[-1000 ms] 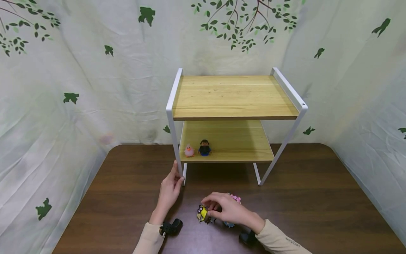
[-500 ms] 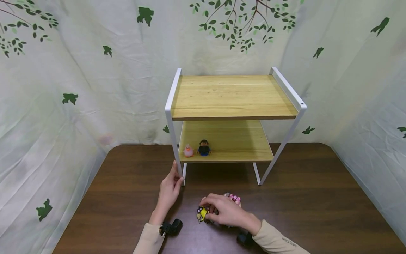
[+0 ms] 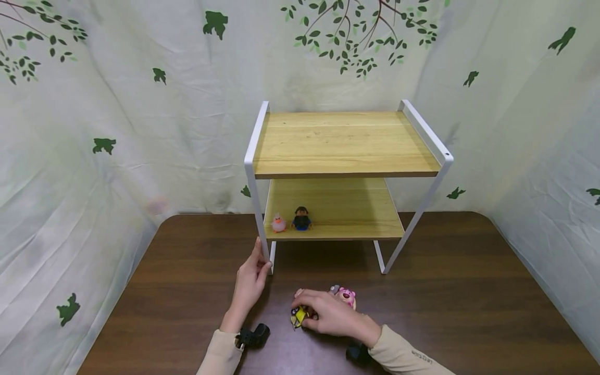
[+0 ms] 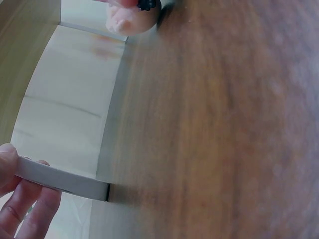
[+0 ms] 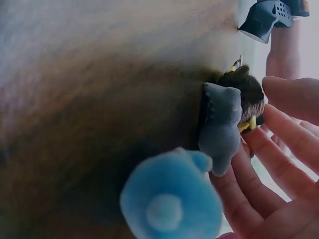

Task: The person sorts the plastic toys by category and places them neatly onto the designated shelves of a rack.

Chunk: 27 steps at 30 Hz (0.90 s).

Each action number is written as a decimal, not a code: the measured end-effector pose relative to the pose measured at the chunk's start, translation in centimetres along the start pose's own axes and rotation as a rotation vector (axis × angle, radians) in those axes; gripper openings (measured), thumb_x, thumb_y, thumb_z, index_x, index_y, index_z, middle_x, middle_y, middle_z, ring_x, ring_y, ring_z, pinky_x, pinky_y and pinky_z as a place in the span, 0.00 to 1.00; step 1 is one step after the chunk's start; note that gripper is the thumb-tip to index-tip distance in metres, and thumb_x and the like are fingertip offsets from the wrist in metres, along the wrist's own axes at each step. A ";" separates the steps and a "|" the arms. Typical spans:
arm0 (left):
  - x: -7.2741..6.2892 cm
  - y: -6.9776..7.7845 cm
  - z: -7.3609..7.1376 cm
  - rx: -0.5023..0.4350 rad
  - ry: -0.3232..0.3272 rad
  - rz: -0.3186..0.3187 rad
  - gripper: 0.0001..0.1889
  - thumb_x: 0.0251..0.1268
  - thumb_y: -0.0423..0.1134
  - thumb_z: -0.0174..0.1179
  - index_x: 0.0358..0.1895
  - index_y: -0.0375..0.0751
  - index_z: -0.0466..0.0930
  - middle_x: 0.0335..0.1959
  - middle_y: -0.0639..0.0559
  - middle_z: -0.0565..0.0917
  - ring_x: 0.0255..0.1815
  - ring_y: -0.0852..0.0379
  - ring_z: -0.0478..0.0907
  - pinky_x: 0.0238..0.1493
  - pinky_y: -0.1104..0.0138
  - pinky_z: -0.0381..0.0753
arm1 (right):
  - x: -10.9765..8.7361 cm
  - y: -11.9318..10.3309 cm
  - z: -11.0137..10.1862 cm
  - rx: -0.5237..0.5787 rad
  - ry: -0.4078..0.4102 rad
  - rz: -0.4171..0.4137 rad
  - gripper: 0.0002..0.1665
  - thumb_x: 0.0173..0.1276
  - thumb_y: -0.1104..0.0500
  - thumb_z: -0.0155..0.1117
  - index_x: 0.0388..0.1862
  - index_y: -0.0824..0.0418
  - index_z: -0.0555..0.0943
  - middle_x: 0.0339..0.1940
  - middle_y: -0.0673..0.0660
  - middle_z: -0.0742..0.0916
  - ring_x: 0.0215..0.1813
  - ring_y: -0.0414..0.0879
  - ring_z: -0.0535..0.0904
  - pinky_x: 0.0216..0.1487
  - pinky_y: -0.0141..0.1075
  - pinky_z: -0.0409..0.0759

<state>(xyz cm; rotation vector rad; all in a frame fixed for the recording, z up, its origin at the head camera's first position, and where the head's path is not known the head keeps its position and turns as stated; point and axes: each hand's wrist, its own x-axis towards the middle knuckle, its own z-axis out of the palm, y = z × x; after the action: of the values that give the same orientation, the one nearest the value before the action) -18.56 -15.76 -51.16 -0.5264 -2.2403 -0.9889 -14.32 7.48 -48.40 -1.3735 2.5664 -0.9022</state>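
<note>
In the head view my left hand holds the lower front-left leg of a white-framed wooden shelf; the left wrist view shows thumb and fingers on either side of that leg. My right hand is low over the table among small toy figures, thumb and fingertips around a dark brown and yellow figurine. Its yellow, big-eyed front shows left of the fingers. Beside the fingers in the right wrist view are a grey figurine and a light-blue figurine. A pink figurine lies behind the hand.
On the lower shelf board, at the left, stand a pink bird figurine and a dark-haired figurine in black and blue. The shelf stands on a brown table, with a leaf-patterned curtain behind.
My right hand has shifted slightly left and closed in around the brown and yellow figurine, uncovering more of the pink one. The left hand stays on the shelf leg.
</note>
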 end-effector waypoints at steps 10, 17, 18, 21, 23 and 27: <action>-0.1 0.0 -0.1 -0.002 0.009 0.011 0.54 0.55 0.22 0.64 0.77 0.62 0.42 0.27 0.47 0.76 0.24 0.55 0.75 0.26 0.61 0.78 | 0.1 0.2 0.2 0.080 -0.013 -0.017 0.19 0.61 0.64 0.68 0.52 0.62 0.80 0.52 0.55 0.82 0.44 0.35 0.76 0.45 0.23 0.73; -0.1 -0.1 -0.1 -0.005 0.007 0.013 0.54 0.54 0.23 0.65 0.77 0.61 0.41 0.26 0.46 0.77 0.24 0.54 0.76 0.26 0.61 0.78 | -0.1 0.2 0.0 0.176 0.020 0.017 0.21 0.62 0.65 0.68 0.55 0.62 0.79 0.54 0.55 0.80 0.45 0.35 0.76 0.43 0.25 0.76; 0.0 -0.1 -0.1 -0.005 0.008 0.014 0.54 0.54 0.23 0.65 0.77 0.62 0.41 0.26 0.46 0.77 0.24 0.54 0.76 0.26 0.61 0.78 | -0.2 0.2 -0.1 0.189 0.034 0.017 0.21 0.62 0.65 0.68 0.55 0.62 0.79 0.54 0.54 0.80 0.46 0.35 0.76 0.43 0.26 0.76; 0.0 -0.1 -0.1 -0.004 0.009 0.012 0.54 0.54 0.23 0.65 0.77 0.62 0.41 0.26 0.46 0.77 0.24 0.54 0.76 0.26 0.60 0.78 | -0.2 0.2 -0.2 0.231 0.074 0.010 0.21 0.62 0.66 0.68 0.54 0.62 0.79 0.52 0.51 0.80 0.42 0.35 0.76 0.41 0.28 0.78; 0.0 -0.1 -0.1 0.000 0.011 0.012 0.55 0.54 0.23 0.65 0.77 0.62 0.41 0.26 0.46 0.77 0.24 0.54 0.76 0.26 0.60 0.79 | -0.2 0.2 -0.4 0.274 0.095 0.007 0.21 0.61 0.68 0.68 0.54 0.63 0.79 0.51 0.50 0.79 0.40 0.36 0.76 0.40 0.29 0.78; 0.0 -0.1 -0.1 -0.001 0.011 0.013 0.55 0.54 0.23 0.65 0.77 0.62 0.41 0.26 0.46 0.77 0.23 0.54 0.76 0.26 0.60 0.78 | -0.4 0.2 -0.6 0.359 0.123 0.010 0.21 0.61 0.70 0.67 0.54 0.64 0.78 0.53 0.54 0.78 0.40 0.39 0.76 0.40 0.30 0.79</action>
<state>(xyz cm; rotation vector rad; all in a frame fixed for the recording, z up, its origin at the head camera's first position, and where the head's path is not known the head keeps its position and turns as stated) -18.52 -15.86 -51.17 -0.5339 -2.2243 -0.9841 -14.44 8.10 -48.08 -1.2329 2.3334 -1.4015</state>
